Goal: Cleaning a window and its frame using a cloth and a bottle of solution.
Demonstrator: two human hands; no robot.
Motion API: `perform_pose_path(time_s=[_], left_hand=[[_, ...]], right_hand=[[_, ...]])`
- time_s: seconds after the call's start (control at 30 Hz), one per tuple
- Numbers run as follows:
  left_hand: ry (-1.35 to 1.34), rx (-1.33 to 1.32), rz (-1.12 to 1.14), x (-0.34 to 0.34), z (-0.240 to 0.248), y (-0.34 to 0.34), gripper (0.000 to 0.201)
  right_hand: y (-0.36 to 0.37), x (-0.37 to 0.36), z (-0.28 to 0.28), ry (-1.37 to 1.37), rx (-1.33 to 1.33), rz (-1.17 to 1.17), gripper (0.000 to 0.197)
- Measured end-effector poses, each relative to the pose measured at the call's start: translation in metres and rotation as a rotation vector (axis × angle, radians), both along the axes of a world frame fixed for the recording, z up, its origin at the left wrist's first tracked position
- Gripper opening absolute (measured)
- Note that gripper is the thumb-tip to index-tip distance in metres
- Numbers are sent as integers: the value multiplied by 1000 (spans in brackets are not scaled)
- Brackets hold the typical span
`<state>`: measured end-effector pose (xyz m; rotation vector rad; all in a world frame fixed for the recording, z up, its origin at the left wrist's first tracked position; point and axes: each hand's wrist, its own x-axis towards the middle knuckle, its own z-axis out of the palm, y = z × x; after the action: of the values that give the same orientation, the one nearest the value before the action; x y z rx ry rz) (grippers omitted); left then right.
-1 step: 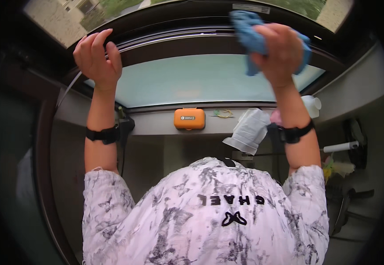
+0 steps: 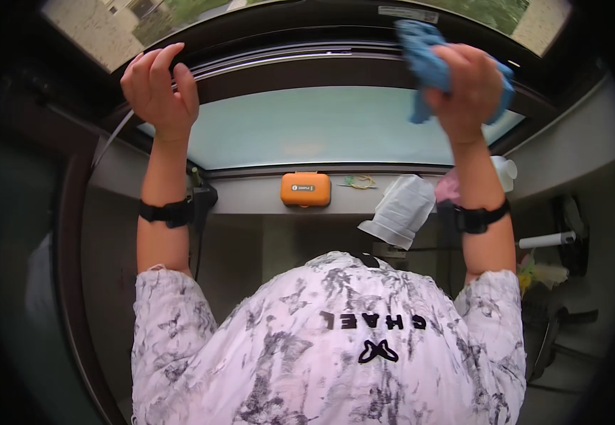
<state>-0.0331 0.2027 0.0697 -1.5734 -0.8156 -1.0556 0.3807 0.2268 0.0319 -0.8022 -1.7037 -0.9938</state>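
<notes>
One blue cloth (image 2: 420, 53), gripped in right hand (image 2: 469, 88) at the dark window frame (image 2: 307, 74). Left hand (image 2: 158, 92) empty, half-curled. Frosted pane (image 2: 336, 124) below, then grey sill (image 2: 247, 197) with orange case (image 2: 305, 189), white bag (image 2: 401, 207).

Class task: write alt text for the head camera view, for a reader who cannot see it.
A person's right hand holds a blue cloth by a dark window frame, while the empty left hand is near the frame's left side. Below the pale glass, an orange case and a white bag sit on a grey ledge.
</notes>
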Motion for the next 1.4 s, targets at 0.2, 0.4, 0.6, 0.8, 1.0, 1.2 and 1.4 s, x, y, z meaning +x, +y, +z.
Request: perform_pose_path(time_s=[0.2,0.4,0.6,0.8,1.0,1.2,1.4], left_hand=[[-4,-5,34,0,-1,3,21],[63,17,74,-14,-1,9,22],[92,33,107,-22,-4,5,20],[85,55,72,-18,-5,10,19],[19,-117,19,7,-1,-8,25],[-68,-370,-279,26,-101,-63,26],[-168,-1215,-332,62,-214,-105,64]], right_hand=[[-3,63,-23,327,144,-154,57],[-2,47,-39,528,247,-68,53],[6,24,-81,557,176,-161,57],[6,-48,-157,657,-63,-128,62],[-48,-122,-152,206,-570,442,53],[-68,-72,-118,680,-1087,1019,50],[-131,25,-113,1164,-1405,934,47]])
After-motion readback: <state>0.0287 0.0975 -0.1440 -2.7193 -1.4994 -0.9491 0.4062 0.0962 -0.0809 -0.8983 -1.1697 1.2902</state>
